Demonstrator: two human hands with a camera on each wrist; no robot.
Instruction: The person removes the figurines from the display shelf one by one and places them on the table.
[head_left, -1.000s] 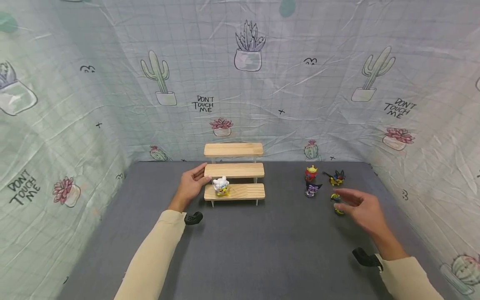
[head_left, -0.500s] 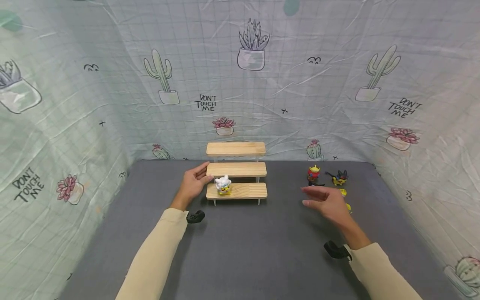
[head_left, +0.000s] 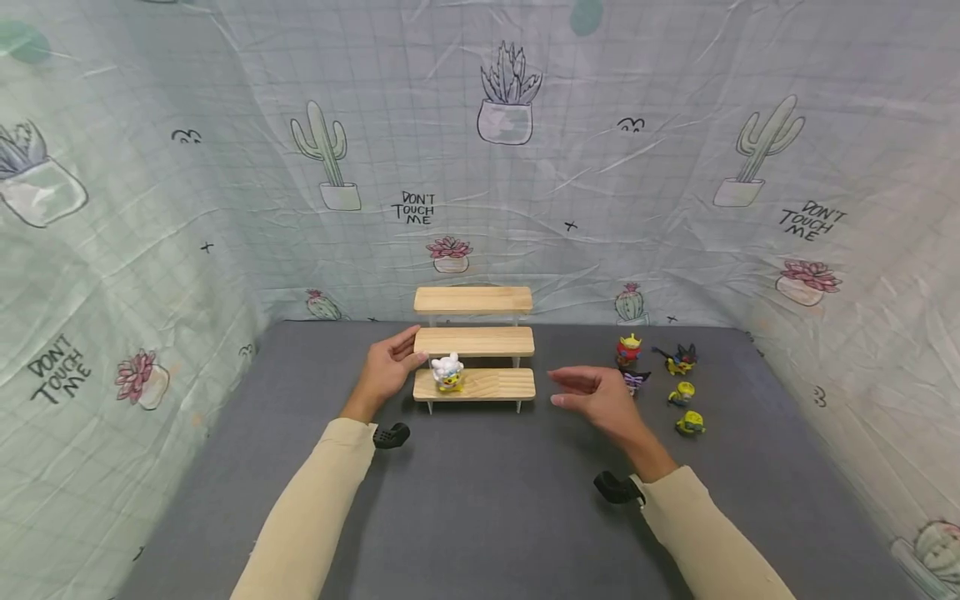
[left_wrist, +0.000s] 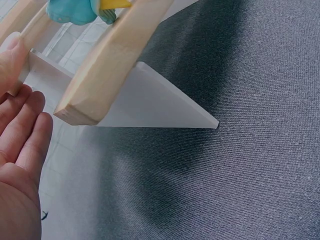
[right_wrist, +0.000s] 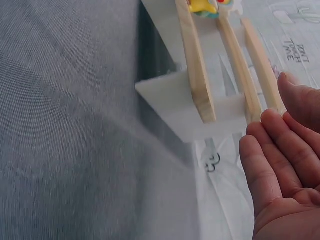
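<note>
A three-step wooden display stand (head_left: 495, 385) with white side supports stands at the middle back of the table. My left hand (head_left: 382, 371) holds the left end of its middle step, thumb at the front edge and fingers at the end. On the lowest step, towards the left, sits a small white-and-yellow figure (head_left: 448, 373); its blue-green underside shows in the left wrist view. My right hand (head_left: 600, 400) is just right of the stand, thumb and fingers apart with nothing between them. Behind it, a purple-and-black figurine (head_left: 634, 381) is partly hidden.
At the right are a red figurine with a yellow top (head_left: 628, 348), a black-and-yellow one with a tail (head_left: 681, 359), and two small yellow figurines, one nearer the back (head_left: 682, 393) and one nearer the front (head_left: 690, 423). A printed cloth (head_left: 570, 167) hangs behind and at the sides.
My right hand has moved left from beside the yellow figurines to the stand's right side, uncovering them. My left hand stays at the stand. The view has shifted slightly.
</note>
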